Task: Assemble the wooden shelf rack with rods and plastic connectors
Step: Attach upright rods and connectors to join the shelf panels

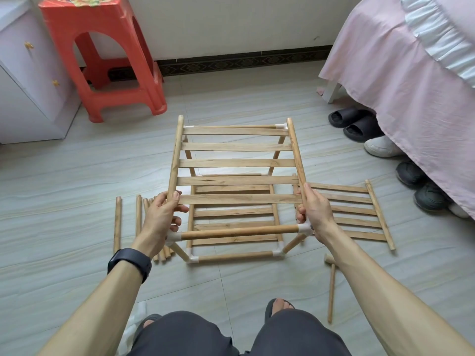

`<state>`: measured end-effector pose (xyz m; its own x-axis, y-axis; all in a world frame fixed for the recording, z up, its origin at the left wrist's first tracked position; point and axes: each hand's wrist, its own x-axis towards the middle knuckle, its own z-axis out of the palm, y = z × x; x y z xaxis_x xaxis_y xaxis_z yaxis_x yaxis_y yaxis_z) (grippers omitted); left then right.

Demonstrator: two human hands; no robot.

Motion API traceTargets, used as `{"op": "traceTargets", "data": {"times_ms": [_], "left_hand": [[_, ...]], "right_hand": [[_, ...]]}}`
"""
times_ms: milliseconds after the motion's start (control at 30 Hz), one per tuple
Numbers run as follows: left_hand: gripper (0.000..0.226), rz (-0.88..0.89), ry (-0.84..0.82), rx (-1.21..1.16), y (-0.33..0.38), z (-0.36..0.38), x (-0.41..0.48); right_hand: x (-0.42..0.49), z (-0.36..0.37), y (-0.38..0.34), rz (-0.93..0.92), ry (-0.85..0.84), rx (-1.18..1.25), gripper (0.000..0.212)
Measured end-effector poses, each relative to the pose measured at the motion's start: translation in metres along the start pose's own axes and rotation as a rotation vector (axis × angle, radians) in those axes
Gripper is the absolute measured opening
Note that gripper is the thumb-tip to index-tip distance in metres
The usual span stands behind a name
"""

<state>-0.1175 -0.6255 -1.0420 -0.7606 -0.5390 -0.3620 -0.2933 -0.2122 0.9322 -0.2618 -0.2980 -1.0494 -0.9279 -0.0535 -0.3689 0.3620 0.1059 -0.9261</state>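
Observation:
A partly built wooden rack (232,255) stands on the floor, its rods joined by white plastic connectors (304,228). Above it I hold a slatted shelf panel (237,164), tilted up at the far end. My left hand (163,214) grips the panel's left side rod near its lower end. On the other side my right hand (314,211) grips the right side rod just above the near right connector. A lower slatted shelf shows through the frame.
Several loose rods (117,223) lie on the floor at left, and one rod (331,292) at right. Another slatted panel (356,214) lies at right. A red plastic stool (102,55), a white cabinet (28,73), a pink-covered bed (411,73) and shoes (354,123) surround the floor space.

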Motion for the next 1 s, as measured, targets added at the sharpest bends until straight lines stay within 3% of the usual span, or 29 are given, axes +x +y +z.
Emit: {"op": "traceTargets", "data": {"times_ms": [267, 367, 433, 533, 567, 733, 1000], "left_hand": [[0.026, 0.029, 0.106, 0.13, 0.003, 0.007, -0.002], [0.025, 0.075, 0.137, 0.251, 0.0, 0.008, -0.005], [0.027, 0.099, 0.15, 0.279, 0.002, 0.008, -0.005], [0.028, 0.139, 0.188, 0.323, 0.008, 0.011, -0.005], [0.028, 0.147, 0.194, 0.331, 0.009, 0.012, -0.005], [0.029, 0.135, 0.151, 0.237, 0.007, 0.011, -0.006], [0.017, 0.111, 0.106, 0.117, 0.0, 0.009, -0.005]], "right_hand": [[-0.014, 0.01, -0.009, -0.231, 0.204, -0.79, 0.055], [-0.029, 0.014, -0.007, -0.601, 0.284, -1.068, 0.065], [-0.044, 0.023, -0.003, -0.826, 0.125, -1.261, 0.092], [-0.051, 0.041, 0.001, -0.719, -0.214, -1.514, 0.124], [-0.048, 0.047, -0.001, -0.686, -0.241, -1.549, 0.122], [-0.042, 0.055, -0.008, -0.731, -0.114, -1.481, 0.073], [-0.037, 0.054, -0.004, -0.811, -0.022, -1.455, 0.052]]}}
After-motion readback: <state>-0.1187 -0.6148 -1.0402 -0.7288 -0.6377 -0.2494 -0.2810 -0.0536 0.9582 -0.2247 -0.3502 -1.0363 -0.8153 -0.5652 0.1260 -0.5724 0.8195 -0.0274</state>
